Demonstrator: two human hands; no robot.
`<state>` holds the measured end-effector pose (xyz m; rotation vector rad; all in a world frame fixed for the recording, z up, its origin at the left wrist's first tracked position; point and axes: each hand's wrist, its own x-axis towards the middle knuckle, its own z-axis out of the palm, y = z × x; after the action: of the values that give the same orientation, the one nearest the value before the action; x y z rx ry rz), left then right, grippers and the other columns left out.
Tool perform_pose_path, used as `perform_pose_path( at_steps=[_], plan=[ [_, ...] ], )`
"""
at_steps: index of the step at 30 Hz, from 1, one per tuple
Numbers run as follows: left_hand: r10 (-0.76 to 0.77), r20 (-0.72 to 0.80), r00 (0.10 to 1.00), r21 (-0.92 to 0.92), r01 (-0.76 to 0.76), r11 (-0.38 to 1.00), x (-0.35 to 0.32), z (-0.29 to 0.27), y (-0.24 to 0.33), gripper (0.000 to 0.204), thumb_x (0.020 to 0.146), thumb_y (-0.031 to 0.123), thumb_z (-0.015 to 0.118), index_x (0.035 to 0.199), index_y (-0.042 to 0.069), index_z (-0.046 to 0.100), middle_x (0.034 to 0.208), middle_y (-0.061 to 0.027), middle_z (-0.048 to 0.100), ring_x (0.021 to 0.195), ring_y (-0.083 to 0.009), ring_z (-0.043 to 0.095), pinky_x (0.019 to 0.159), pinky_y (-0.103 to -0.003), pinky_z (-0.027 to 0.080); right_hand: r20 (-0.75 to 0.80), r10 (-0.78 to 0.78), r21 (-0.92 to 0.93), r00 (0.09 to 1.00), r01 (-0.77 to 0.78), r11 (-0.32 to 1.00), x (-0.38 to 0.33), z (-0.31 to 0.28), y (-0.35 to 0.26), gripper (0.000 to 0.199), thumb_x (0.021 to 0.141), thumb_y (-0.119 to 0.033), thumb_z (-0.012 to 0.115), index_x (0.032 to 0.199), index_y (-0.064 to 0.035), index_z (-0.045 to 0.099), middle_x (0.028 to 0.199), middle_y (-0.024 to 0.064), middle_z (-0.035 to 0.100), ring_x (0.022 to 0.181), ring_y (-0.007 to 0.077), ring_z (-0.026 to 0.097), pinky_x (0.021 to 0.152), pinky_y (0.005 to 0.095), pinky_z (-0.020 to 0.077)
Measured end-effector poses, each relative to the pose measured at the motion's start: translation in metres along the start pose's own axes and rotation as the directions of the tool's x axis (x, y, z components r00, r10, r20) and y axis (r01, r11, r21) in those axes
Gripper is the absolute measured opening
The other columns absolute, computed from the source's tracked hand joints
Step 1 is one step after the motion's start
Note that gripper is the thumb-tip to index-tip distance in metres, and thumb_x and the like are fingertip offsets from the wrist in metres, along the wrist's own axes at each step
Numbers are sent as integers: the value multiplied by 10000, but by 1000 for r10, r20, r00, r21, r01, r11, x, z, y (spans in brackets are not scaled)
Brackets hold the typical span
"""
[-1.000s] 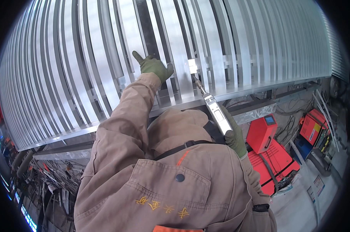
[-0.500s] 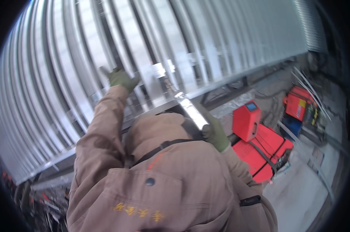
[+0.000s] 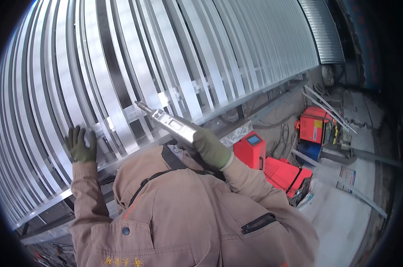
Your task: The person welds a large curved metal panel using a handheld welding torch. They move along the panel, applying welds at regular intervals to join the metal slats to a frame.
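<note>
Left hand [image 3: 81, 144] in a green knit glove lies flat, fingers spread, on one slat of the big frame of silvery aluminium slats [image 3: 179, 75], bracing it. Right hand [image 3: 211, 148], same green glove, is wrapped tight around the grip of a silver metal handheld torch-like tool [image 3: 168, 121]; its narrow nozzle points up-left at the slat joint near the frame's lower rail [image 3: 134, 144], tip just beside or touching, can't tell which

Doing it well, my read: keep the brace hand well apart from the nozzle, hold the nozzle angle steady along the joint, feed slow, no wrist wobble

Materials: slats are flat, long, bright, smooth and reflective, evenly spaced with dark gaps. Tool body is boxy brushed metal tapering to a thin tube. Jacket [image 3: 188, 222] is tan coarse cotton with black strap

Around: red box-shaped machine with a small blue screen [image 3: 250, 149] sits just right of the hand, more red cases [image 3: 315, 129] further right on grey concrete floor [image 3: 344, 213]
</note>
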<state>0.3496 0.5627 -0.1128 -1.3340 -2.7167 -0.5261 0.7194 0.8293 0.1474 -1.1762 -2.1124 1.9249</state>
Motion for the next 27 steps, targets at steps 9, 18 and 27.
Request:
perform_pose_path(
  at_steps=[9,18,27],
  plan=[
    [-607,-180,774,128,630,766,-118,-6,2,460,1015,444,805,1251,50,834,1438,-208,743,1374,-405,656,1238,-552,454,-73,221,262,972,-196,945,84,-141,-91,1233,1037,-993,212,1558,51,608,1038,201,804,816,258,788,727,387,659],
    [-671,-518,531,-45,766,641,-118,22,19,330,1065,384,735,1172,96,856,1269,-116,827,1249,-391,699,1202,-531,463,517,306,-137,799,-276,951,199,-39,-83,1221,1033,-996,246,1625,30,542,1176,236,808,883,285,820,780,381,697],
    [-763,-379,523,-24,819,573,-97,1,36,363,1079,444,720,1197,127,853,1318,-105,832,1373,-383,685,1322,-572,375,744,404,-368,532,-177,913,204,68,-22,892,1202,-732,364,1268,61,769,948,101,759,767,158,694,708,319,578]
  ],
)
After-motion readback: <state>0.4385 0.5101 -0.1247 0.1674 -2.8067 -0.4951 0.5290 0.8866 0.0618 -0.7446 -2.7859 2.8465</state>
